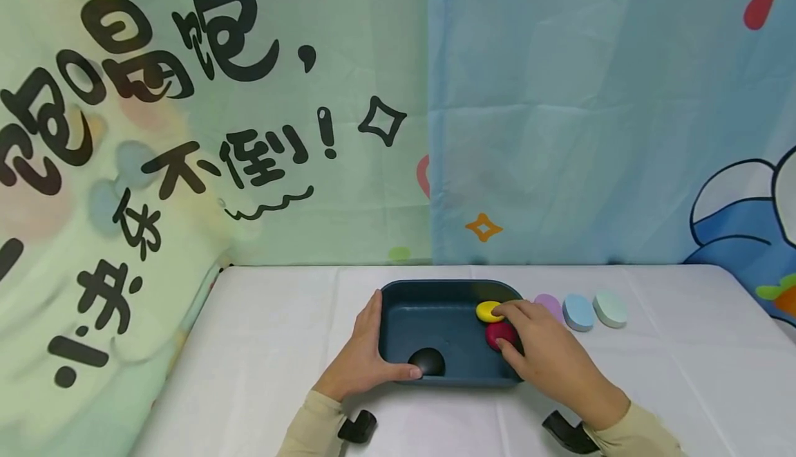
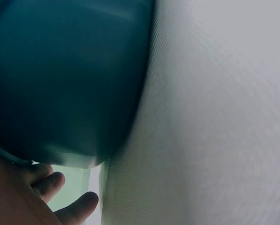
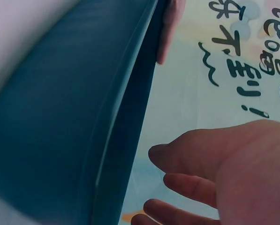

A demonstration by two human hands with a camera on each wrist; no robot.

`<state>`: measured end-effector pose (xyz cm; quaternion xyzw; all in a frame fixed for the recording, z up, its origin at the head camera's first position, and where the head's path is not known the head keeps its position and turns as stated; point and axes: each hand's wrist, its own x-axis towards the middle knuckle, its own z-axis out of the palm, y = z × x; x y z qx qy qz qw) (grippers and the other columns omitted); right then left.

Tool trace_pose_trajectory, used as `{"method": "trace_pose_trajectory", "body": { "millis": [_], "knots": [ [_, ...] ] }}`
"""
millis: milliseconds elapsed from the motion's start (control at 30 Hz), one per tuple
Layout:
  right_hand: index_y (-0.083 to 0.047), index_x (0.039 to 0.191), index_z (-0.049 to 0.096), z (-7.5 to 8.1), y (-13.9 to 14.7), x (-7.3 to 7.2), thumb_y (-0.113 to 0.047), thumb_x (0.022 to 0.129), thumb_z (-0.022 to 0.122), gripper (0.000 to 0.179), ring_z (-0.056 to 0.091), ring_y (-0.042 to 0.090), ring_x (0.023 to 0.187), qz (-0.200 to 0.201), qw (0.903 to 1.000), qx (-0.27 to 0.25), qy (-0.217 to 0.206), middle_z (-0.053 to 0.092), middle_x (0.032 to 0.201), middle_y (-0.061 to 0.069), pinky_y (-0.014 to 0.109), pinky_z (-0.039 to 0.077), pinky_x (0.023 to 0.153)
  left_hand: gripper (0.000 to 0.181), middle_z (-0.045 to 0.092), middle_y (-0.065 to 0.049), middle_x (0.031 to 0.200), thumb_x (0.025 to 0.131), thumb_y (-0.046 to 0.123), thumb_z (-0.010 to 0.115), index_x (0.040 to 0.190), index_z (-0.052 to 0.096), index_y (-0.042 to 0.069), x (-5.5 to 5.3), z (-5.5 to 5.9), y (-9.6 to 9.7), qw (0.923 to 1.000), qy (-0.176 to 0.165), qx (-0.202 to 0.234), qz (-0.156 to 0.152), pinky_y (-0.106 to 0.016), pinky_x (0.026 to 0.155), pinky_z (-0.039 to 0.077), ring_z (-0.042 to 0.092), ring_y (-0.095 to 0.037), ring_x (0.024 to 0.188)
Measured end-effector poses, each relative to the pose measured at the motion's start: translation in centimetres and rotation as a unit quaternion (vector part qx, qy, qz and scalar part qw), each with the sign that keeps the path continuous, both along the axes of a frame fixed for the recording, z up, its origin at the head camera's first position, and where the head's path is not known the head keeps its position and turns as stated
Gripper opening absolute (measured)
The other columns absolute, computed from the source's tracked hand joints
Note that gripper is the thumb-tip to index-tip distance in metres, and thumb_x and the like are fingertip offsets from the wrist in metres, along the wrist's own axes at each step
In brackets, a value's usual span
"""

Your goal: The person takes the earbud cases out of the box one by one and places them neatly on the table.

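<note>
Head: dark blue tray (image 1: 457, 336) on white cloth (image 1: 249, 388); left hand (image 1: 365, 355) holds its left side. Inside: black piece (image 1: 429, 360) by left thumb; yellow piece (image 1: 486, 312) and red piece (image 1: 497, 333) at right, under right hand (image 1: 550, 350), whose grip cannot be told. Left wrist: fingers extend past tray wall. Right wrist: bent fingers.

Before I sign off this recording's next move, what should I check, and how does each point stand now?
1. Tray steadied: ok; the left hand holds the dark blue tray at its left side.
2. Right hand at the pieces: ok; the right hand is by the yellow disc and red disc.
3. Firm grip on either: cannot tell; fingers partly cover both.
4. Black dome inside the tray: ok; front left corner.
5. Purple disc fully visible: not ok; the right hand partly hides it.
</note>
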<state>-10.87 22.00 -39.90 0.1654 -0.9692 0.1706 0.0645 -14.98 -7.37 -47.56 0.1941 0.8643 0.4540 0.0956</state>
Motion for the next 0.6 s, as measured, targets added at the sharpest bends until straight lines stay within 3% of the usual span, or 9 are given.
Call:
{"method": "trace_pose_trajectory", "body": {
  "millis": [167,300,600],
  "knots": [
    [0.001,0.117,0.068,-0.2,-1.5,-0.2,-0.015,0.083,0.083,0.04,0.062,0.032,0.102,0.003,0.9999,-0.012,0.005,0.065,0.117,0.017,0.045,0.059,0.077,0.137,-0.003,-0.009,0.169,0.071,0.054,0.088,0.162,-0.009,0.019,0.1,0.0,0.0,1.0,-0.002,0.003,0.003,-0.055,0.117,0.024,-0.001,-0.023,0.154],
    [-0.001,0.116,0.069,-0.5,-2.4,-0.4,-0.014,0.085,0.081,0.036,0.063,0.031,0.103,0.025,0.9991,-0.029,0.017,0.067,0.115,0.014,0.045,0.056,0.081,0.136,-0.003,-0.01,0.169,0.073,0.051,0.088,0.162,-0.01,0.019,0.2,0.1,0.0,1.0,-0.006,0.004,0.004,-0.056,0.116,0.024,-0.001,-0.024,0.154],
    [-0.005,0.12,0.068,-0.6,-4.3,-0.7,-0.018,0.087,0.081,0.038,0.064,0.03,0.103,0.028,0.9987,-0.02,-0.037,0.067,0.112,0.012,0.047,0.054,0.084,0.136,-0.004,-0.011,0.169,0.074,0.048,0.088,0.161,-0.011,0.02,0.2,0.1,0.1,1.0,-0.004,0.002,-0.002,-0.057,0.116,0.025,-0.001,-0.026,0.154]
  ]
}}
